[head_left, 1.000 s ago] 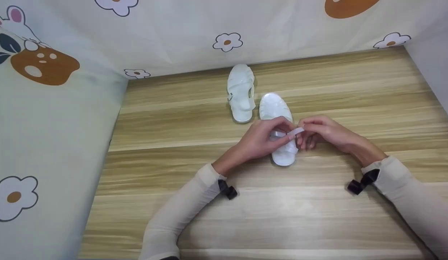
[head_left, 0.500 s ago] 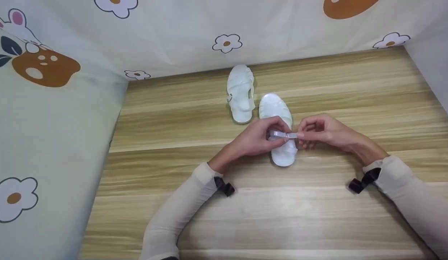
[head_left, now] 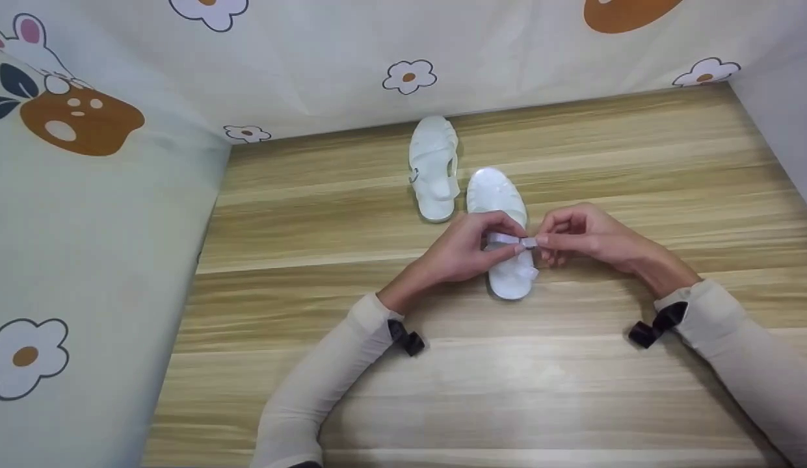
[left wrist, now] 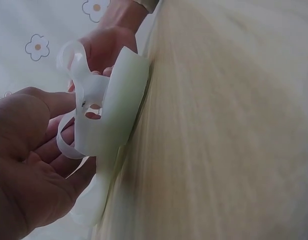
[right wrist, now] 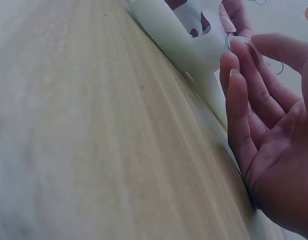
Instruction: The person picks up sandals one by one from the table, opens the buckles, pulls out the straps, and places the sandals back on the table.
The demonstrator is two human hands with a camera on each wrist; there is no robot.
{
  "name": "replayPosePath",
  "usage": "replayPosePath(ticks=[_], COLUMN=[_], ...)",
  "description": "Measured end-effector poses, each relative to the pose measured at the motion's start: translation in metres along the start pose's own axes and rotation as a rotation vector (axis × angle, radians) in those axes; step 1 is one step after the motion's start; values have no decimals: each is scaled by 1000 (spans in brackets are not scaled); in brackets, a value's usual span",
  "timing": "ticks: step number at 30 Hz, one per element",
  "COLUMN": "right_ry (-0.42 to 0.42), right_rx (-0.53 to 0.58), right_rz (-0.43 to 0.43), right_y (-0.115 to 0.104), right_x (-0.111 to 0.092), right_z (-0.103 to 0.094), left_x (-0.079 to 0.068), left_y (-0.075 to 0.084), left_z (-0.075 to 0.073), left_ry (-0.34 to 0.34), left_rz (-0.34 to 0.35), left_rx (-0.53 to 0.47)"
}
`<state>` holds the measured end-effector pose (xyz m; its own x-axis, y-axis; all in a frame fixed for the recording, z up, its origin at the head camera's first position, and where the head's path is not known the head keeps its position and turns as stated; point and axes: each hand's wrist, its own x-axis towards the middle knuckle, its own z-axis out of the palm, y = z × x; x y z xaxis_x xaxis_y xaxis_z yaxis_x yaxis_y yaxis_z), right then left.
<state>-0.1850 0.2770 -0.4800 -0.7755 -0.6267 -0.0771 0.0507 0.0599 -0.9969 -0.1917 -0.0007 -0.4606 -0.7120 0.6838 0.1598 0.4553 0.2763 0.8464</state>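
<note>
A white sandal (head_left: 510, 286) lies sole down on the wood-patterned surface, its toe toward the back wall. Over its middle, my left hand (head_left: 465, 250) holds the ankle strap (head_left: 505, 239) near a small metal buckle, thumb and fingers closing on it from the left. From the right, my right hand (head_left: 588, 237) pinches the strap's end between thumb and forefinger, just beyond the buckle. In the left wrist view the sandal (left wrist: 125, 95) shows its heel and looped straps. The right wrist view has the pinching fingers (right wrist: 244, 50) beside the sandal's edge; the buckle is partly hidden.
A second white sandal (head_left: 434, 169) lies at the back left of the first, near the wall cloth (head_left: 312, 65) printed with flowers. The wood-patterned surface (head_left: 494, 390) stretches toward the front. A pale side wall (head_left: 780, 84) bounds the right.
The strap end was tilted up between my hands a second ago and is now drawn level, with the buckle between them. My right hand has moved its thumb onto the strap end. Both sandals stay put.
</note>
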Motion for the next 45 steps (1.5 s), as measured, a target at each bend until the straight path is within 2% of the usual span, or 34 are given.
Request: replayPosePath(ticks=[11, 25, 33, 45], right_ry=[-13, -5, 2, -93], right_rx=[7, -30, -28, -22], right_rz=[1, 22, 38, 13], right_y=[1, 1, 1, -1], right_x=[0, 1, 0, -1], right_z=[0, 3, 3, -5], left_x=[0, -1, -1, 0], left_y=[0, 1, 2, 2], left_z=[1, 5, 7, 5], left_ry=[37, 63, 75, 71], left_rz=[26, 26, 36, 41], left_rx=[49, 21, 40, 79])
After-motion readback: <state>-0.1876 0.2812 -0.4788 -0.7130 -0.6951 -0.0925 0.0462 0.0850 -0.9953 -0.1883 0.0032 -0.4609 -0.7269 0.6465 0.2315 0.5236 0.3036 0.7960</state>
